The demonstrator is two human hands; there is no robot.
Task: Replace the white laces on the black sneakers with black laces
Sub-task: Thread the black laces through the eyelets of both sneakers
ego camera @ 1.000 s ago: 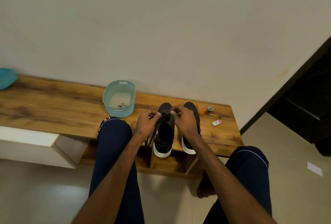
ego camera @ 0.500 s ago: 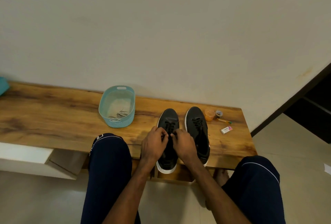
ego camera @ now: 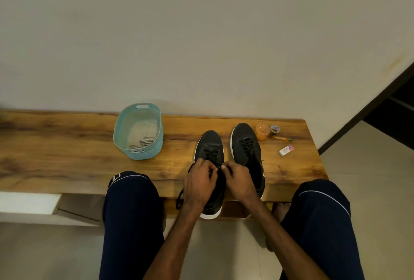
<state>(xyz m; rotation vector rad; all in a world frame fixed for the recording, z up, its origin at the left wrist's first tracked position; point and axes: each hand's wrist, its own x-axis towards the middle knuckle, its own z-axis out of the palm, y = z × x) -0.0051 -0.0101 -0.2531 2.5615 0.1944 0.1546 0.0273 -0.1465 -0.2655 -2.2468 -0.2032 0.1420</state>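
Two black sneakers with white soles stand side by side on the wooden bench (ego camera: 67,156), toes toward the wall. The right sneaker (ego camera: 246,145) is laced in black. Over the tongue of the left sneaker (ego camera: 209,145), my left hand (ego camera: 199,183) and my right hand (ego camera: 238,181) meet, each pinching an end of the black lace (ego camera: 211,154). A loose loop of that lace hangs off the bench edge below my left wrist. White laces lie in the teal basket (ego camera: 139,152).
An orange cup (ego camera: 262,131), a small jar (ego camera: 275,130), a pencil (ego camera: 283,138) and a white eraser (ego camera: 286,150) lie at the bench's right end. My knees flank the sneakers. A dark doorway opens at the right.
My hands moved down from the upper eyelets toward the shoe's opening, staying on the lace. The camera tilted down and shifted, so the right sneaker's black lacing shows.
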